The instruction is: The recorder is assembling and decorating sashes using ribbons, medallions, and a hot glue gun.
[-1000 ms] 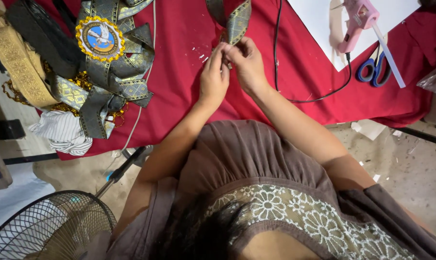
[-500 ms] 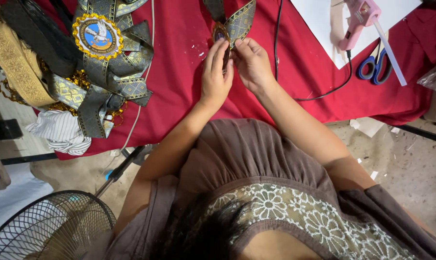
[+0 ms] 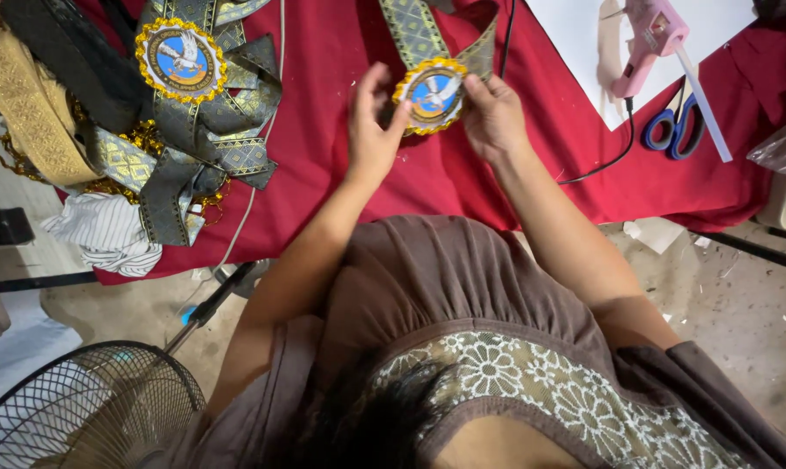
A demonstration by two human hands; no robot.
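A red cloth (image 3: 323, 104) was spread over the table. A pile of finished ribbon badges (image 3: 184, 95) was laid on its left side, with gold trim (image 3: 28, 113) beside it. A pink glue gun (image 3: 649, 39) and blue scissors (image 3: 675, 122) were placed at the right, on white paper (image 3: 575, 35). A wire fan (image 3: 80, 408) was seen on the floor.

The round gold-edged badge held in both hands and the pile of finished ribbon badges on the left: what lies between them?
In the head view, only bare red cloth and a thin white cord lie between the round gold-edged badge and the pile.
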